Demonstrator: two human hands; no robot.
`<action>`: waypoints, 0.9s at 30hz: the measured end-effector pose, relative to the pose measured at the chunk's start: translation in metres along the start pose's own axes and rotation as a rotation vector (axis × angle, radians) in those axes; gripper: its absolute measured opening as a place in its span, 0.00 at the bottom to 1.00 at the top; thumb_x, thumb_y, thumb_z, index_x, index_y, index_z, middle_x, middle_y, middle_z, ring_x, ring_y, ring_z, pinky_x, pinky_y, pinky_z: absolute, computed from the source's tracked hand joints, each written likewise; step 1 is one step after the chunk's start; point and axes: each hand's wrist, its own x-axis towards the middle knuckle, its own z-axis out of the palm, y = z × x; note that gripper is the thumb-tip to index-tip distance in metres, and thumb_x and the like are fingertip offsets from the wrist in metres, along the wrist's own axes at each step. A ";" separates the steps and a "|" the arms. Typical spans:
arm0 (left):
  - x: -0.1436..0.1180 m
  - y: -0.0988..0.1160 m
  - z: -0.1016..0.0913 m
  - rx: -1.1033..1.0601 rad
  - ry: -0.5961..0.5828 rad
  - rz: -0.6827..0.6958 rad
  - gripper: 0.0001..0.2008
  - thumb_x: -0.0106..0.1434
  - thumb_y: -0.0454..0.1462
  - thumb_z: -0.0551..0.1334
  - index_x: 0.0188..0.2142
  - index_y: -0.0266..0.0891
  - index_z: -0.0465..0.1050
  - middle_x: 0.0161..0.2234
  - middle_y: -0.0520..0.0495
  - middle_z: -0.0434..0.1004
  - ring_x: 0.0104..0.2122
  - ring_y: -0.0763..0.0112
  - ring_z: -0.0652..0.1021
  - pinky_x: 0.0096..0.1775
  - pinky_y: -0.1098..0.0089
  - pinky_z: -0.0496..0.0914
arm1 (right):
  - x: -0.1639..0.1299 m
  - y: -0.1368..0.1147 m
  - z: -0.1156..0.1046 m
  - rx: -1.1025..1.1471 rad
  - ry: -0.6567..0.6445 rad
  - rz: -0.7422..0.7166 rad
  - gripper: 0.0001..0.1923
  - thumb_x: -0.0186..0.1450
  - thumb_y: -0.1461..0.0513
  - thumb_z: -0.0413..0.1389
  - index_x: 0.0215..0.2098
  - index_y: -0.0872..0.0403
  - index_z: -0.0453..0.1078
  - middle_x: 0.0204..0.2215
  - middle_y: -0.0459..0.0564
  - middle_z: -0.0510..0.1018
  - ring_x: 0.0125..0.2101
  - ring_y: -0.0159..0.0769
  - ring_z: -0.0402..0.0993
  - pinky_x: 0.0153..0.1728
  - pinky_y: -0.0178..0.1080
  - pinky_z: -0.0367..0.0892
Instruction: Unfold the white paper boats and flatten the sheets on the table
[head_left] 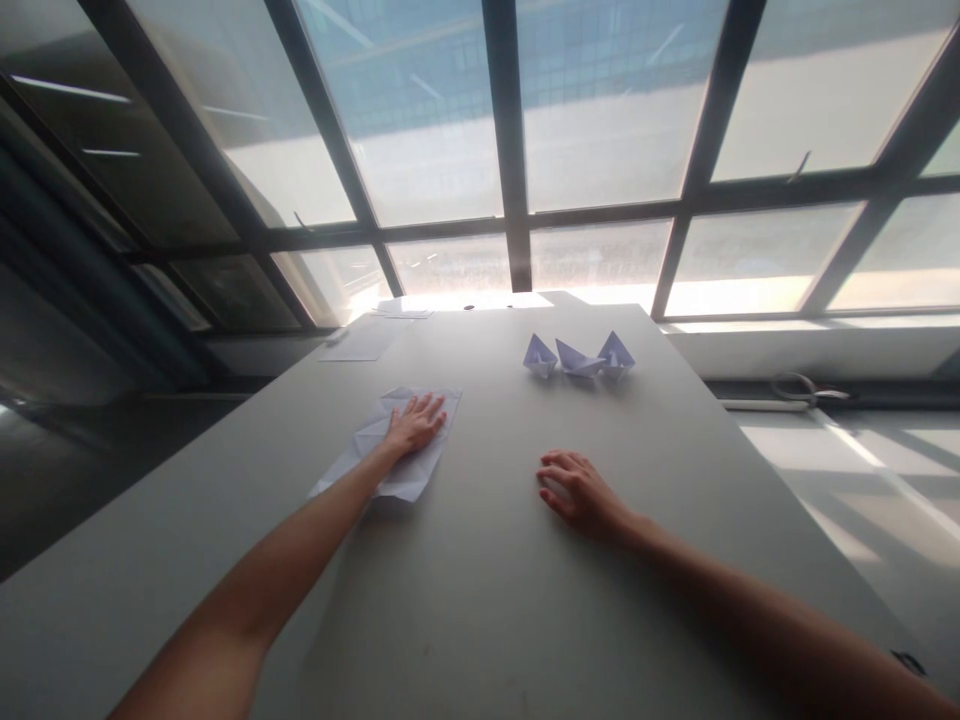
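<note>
My left hand (417, 424) lies flat with fingers spread on a creased sheet of white paper (405, 482), left of the table's middle. Fold lines cross the sheet, and its near edge lifts a little off the table. My right hand (576, 490) rests on the bare tabletop to the right, its fingers slightly bent and apart, with nothing seen in it. Beyond that hand stand three folded paper boats (579, 360) in a row, the middle one touching or nearly touching the right one. My left forearm covers part of the sheet.
The white table (480, 600) reaches toward large dark-framed windows (510, 130). Flat white sheets (360, 343) lie at its far left. Dark curtains (90, 250) hang on the left. On the floor to the right is a looped cable (806, 388).
</note>
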 end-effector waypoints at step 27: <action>0.111 0.167 -0.013 -0.441 0.165 0.171 0.19 0.68 0.40 0.52 0.58 0.43 0.65 0.35 0.48 0.77 0.38 0.66 0.77 0.45 0.67 0.68 | -0.001 -0.003 -0.005 -0.029 -0.037 -0.012 0.14 0.63 0.63 0.55 0.47 0.50 0.71 0.50 0.53 0.72 0.52 0.44 0.65 0.54 0.47 0.59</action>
